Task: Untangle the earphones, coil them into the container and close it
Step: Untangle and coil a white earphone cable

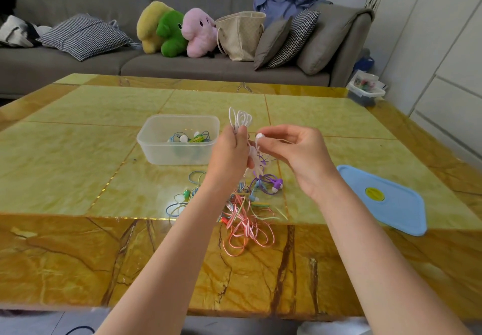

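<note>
- Table (78, 152): work area, everything for the job sits on it.
- Lid (383, 199): blue, flat on the table at 3 o'clock from the hands, well apart from the box. Closing not started.
- Box (180, 139): clear, open, at 10 o'clock from the hands. Some coloured earphones already lie inside, so part of the job looks done.
- Pile (242, 212): tangled pink, purple, blue and green cords at 6 o'clock from the hands, near the table's front edge. Looks like most of the work is left here.
- Left hand (229, 152): fingers curled round a bunch of white cord (241, 118), loops sticking out at 12 o'clock.
- Right hand (297, 149): pinching a white earbud (259, 136) between thumb and finger, just beside the left hand.
- White cord trails down toward the pile; can't tell if it's free of the purple one.
- Left to do, my read: finish coiling white, box it, clear the pile, fit lid.
</note>
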Available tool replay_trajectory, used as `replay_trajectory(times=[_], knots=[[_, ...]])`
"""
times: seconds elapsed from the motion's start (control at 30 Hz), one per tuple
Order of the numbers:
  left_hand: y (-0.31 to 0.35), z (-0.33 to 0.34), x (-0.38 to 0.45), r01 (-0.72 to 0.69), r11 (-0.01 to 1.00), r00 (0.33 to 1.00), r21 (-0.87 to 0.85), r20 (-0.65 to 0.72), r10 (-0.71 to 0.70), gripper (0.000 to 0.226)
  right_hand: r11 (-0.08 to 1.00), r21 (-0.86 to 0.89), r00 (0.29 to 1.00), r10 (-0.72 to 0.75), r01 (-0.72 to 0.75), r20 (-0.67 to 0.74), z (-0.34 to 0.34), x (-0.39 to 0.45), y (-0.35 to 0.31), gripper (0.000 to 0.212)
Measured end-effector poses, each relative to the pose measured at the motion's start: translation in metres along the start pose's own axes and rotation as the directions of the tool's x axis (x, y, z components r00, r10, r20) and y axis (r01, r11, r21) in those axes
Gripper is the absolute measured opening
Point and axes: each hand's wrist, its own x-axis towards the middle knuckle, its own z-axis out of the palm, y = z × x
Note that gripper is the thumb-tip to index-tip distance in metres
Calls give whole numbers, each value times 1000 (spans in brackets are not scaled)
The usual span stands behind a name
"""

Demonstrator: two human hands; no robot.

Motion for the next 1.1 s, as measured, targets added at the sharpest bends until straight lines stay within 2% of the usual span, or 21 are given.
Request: replay_trajectory(times=[0.1, 0.2, 0.3, 0.47, 0.57, 0.67, 0.73, 0.8, 0.93, 1.0, 1.1], knots=[[-1, -2, 0, 2, 1000, 1000, -27, 3, -2, 29, 976, 201, 996, 86, -87, 12, -4, 1, -2, 18], [-3, -3, 2, -1, 1000, 1000, -12, 7, 1, 28, 952, 294, 993, 105, -83, -59, -10, 3, -3, 19], [-5, -4, 4, 16, 999, 1000, -42, -7, -16, 27, 945, 327, 992, 59, -20, -110, -13, 4, -6, 19], [-7, -6, 7, 143, 978, 986, -148, -64, -154, 30, 909, 409, 987, -21, 85, -158, -17, 6, -12, 19], [-6, -8, 9, 188, 954, 975, -233, -77, -211, 29, 914, 394, 989, -37, 93, -146, -15, 4, -11, 20], [-8, -9, 12, 205, 947, 968, -247, -94, -234, 28, 924, 363, 985, -62, 119, -164, -17, 5, -10, 21], [-9, -9, 13, 204, 937, 967, -283, -90, -238, 30, 961, 244, 980, -90, 132, -176, -24, 8, -8, 24], [-9, -11, 12, 192, 928, 969, -319, -92, -231, 30, 995, 19, 984, -91, 95, -155, -27, 11, -5, 27], [-9, -15, 13, 143, 950, 976, -277, -122, -182, 29, 967, -252, 993, -62, 34, -104, -30, 12, 1, 25], [-8, -15, 12, 120, 960, 979, -251, -132, -157, 29, 908, -417, 994, -83, 48, -68, -30, 12, 2, 21], [-7, -12, 12, 103, 974, 983, -201, -128, -130, 29, 743, -665, 993, -115, 78, -13, -29, 12, 7, 13]])
